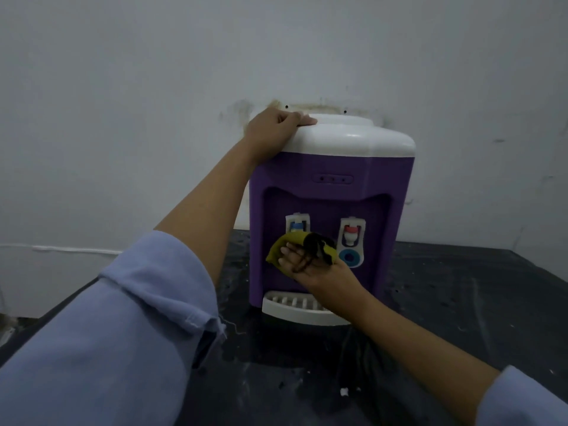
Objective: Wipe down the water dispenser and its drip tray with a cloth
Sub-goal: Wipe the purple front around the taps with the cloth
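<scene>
A purple water dispenser (381, 179) with a white top stands on a dark counter against the wall. My left hand (273, 130) grips the top's left edge. My right hand (310, 265) presses a yellow and dark cloth (292, 244) into the recessed front, just below the blue tap (297, 225) and left of the red tap (351, 233). Under it the white slotted drip tray (285, 309) sticks out, its right part hidden by my forearm.
The dark counter (461, 302) looks wet and speckled, with a small white scrap (344, 392) near the front. A stained white wall (153, 118) stands close behind the dispenser. A white cable (70, 249) runs along the wall at the left.
</scene>
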